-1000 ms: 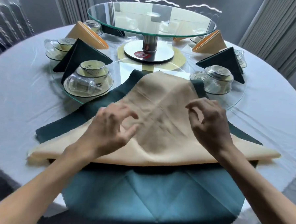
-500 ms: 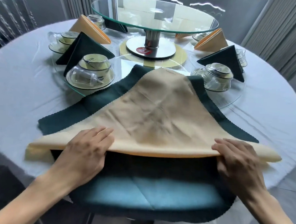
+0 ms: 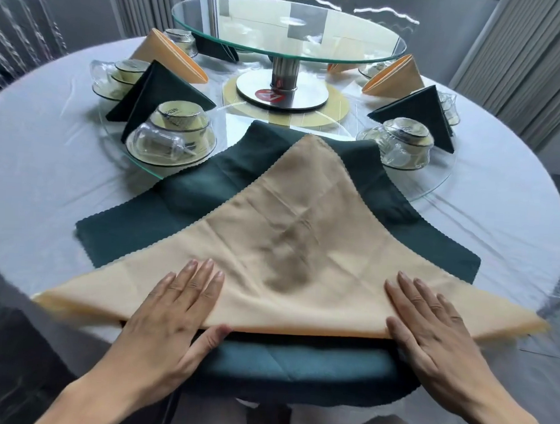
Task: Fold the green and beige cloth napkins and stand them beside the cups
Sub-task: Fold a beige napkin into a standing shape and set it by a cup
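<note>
The beige napkin (image 3: 280, 244) was matt woven cloth; the turntable (image 3: 288, 34) was glossy glass on polished metal.

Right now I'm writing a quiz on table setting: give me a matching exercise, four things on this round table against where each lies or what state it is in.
Things:
1. beige cloth napkin folded into a triangle
2. flat dark green cloth napkin
3. raised round glass turntable
4. left hand

Places or states:
A. on a metal post at the table's middle
B. spread underneath, its edges showing
C. palm down on the near folded edge
D. lying on top, point facing away

Pairs: 1-D, 2-B, 3-A, 4-C
</note>
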{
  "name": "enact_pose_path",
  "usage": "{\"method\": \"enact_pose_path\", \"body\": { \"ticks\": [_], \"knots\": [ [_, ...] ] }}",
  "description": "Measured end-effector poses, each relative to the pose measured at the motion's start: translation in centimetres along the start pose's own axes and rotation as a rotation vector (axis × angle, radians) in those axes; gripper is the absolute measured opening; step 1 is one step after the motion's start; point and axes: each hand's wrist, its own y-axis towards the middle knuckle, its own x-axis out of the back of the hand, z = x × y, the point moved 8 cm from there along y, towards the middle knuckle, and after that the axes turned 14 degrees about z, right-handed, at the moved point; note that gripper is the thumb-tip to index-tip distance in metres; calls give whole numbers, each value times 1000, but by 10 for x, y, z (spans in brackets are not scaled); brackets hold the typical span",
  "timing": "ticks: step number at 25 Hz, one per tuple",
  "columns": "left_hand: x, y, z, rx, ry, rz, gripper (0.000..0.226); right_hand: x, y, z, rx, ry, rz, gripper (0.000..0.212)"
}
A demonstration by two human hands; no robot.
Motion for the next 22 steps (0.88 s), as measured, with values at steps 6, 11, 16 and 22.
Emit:
{"method": "enact_pose_path", "body": {
  "ticks": [6, 11, 16, 22],
  "knots": [
    [-5, 5, 4, 39, -24, -35, 66, -2, 4, -1, -84, -50, 10, 84],
    [15, 10, -17, 83, -48, -139, 59, -5, 3, -3, -101, -55, -41, 80],
    [11, 28, -73, 7, -117, -109, 57, 16, -6, 31, -168, -79, -168, 76],
    [-1, 30, -70, 17, -76, -91, 56, -23, 19, 155, 3, 72, -131, 59]
  ]
}}
